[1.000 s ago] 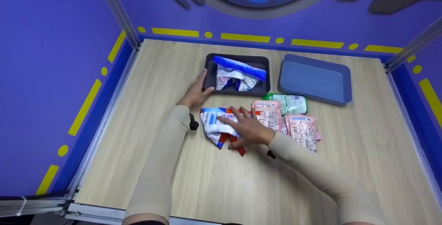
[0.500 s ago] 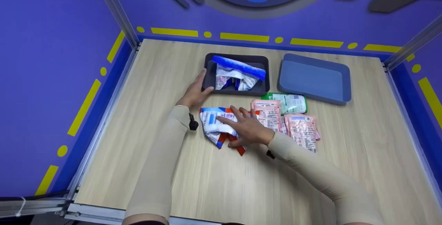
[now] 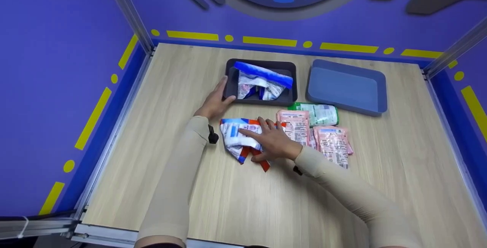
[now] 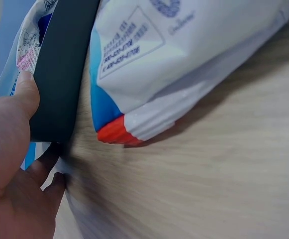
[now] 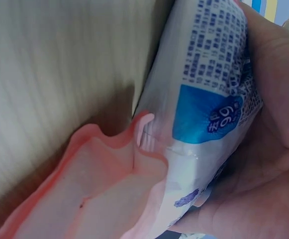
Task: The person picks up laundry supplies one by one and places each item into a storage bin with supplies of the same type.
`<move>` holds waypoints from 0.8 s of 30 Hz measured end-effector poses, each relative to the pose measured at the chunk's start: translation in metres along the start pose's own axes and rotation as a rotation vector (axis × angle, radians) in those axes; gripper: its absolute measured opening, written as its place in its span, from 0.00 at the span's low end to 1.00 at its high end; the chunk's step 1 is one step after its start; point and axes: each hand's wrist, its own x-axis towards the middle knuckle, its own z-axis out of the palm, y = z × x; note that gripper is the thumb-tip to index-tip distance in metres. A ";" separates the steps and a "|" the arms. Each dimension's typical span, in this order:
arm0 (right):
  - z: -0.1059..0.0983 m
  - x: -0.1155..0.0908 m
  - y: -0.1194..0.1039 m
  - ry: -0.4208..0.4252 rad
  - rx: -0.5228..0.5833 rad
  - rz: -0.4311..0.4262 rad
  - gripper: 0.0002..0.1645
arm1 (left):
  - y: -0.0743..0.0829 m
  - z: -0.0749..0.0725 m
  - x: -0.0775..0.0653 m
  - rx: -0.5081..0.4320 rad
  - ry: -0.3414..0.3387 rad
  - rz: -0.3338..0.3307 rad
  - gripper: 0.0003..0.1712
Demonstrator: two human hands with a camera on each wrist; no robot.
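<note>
At the near left corner of the dark tray, my left hand grips the wall. Its thumb reaches up to the rim, with other fingers around the far side. A white plastic bag with a blue top band lies crumpled in that tray. In front lies a plump white bag with blue and red edges, printed text showing in the left wrist view. My right hand rests on this bag with fingers spread wide, its palm against the bag's side in the right wrist view.
Right of the dark tray stands a blue-grey tray. Pink packs and a green-and-white pack lie right of my right hand. One pink pack lies against the bag. Blue walls enclose the table.
A couple of my right hand's fingers have shifted slightly on the bag. The left hand, the trays and the packs have stayed in place.
</note>
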 end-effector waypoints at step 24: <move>0.003 0.002 0.002 0.145 -0.092 -0.079 0.55 | 0.000 0.000 -0.001 -0.013 -0.005 -0.006 0.47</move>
